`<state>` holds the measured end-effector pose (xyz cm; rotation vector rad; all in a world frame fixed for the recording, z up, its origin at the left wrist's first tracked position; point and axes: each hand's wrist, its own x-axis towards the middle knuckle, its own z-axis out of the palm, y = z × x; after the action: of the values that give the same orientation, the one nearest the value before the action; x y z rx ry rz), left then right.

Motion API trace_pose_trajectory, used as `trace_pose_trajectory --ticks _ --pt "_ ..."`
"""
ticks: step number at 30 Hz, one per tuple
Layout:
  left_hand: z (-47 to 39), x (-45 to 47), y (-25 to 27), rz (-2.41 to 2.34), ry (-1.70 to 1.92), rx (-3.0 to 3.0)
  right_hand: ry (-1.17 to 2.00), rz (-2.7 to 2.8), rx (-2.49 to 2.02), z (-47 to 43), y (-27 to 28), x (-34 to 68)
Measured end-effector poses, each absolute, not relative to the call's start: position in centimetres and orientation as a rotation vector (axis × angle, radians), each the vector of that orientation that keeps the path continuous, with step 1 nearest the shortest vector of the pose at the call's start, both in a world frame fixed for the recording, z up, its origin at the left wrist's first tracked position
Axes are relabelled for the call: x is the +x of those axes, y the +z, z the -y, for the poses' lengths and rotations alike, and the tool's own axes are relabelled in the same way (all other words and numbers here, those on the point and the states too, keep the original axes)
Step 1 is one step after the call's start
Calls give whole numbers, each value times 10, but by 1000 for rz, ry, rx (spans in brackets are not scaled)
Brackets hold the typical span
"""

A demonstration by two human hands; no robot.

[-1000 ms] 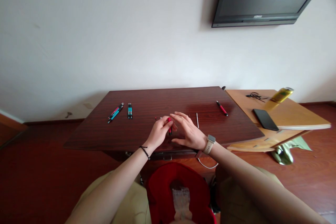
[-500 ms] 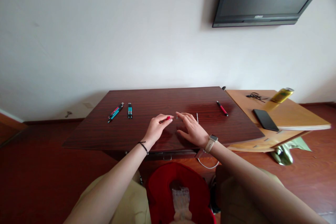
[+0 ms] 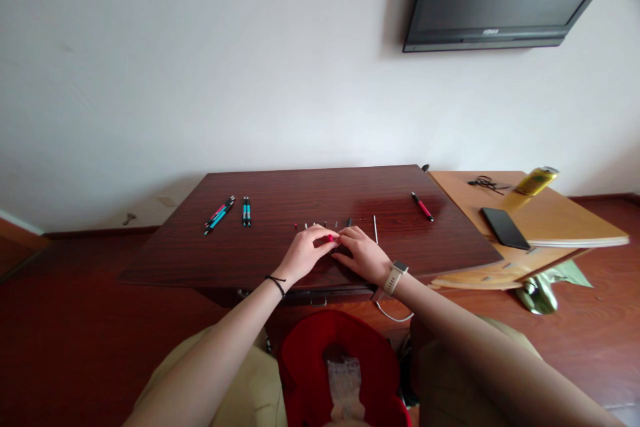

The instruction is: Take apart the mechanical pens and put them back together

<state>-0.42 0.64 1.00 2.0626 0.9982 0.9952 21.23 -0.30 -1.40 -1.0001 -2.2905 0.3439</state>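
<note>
My left hand (image 3: 304,251) is closed, pinching a small red pen part (image 3: 330,238) between thumb and fingertips. My right hand (image 3: 365,255) meets it there, its fingertips against the left ones and its thumb curled below; what it holds, if anything, is hidden. Just beyond the hands lies a row of several small pen pieces, among them a dark piece (image 3: 349,221) and a tiny red one (image 3: 295,227). A thin white rod, like a pen refill (image 3: 376,229), lies beside my right hand.
On the dark wooden table (image 3: 310,190), several blue and pink pens (image 3: 219,215) lie at left beside two teal pens (image 3: 247,211). A red pen (image 3: 423,207) lies at right. The lighter side table holds a phone (image 3: 504,228), a cable (image 3: 486,183) and a yellow can (image 3: 537,181).
Both hands have come nearer to me and together, so their fingertips now meet at the red part. The row of small pieces, mostly covered before, now shows beyond them.
</note>
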Motion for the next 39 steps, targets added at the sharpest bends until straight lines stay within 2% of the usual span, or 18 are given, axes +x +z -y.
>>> trace_pose_trajectory --ticks 22,30,39 --pt "-8 -18 -4 -1102 738 2156 406 2303 -1048 3 -21 216" --pt "-28 -51 16 -1512 1066 2437 403 2312 -1035 2 -23 219" --pt "-49 -61 -7 -1617 1016 2511 398 2321 -1038 2 -21 219"
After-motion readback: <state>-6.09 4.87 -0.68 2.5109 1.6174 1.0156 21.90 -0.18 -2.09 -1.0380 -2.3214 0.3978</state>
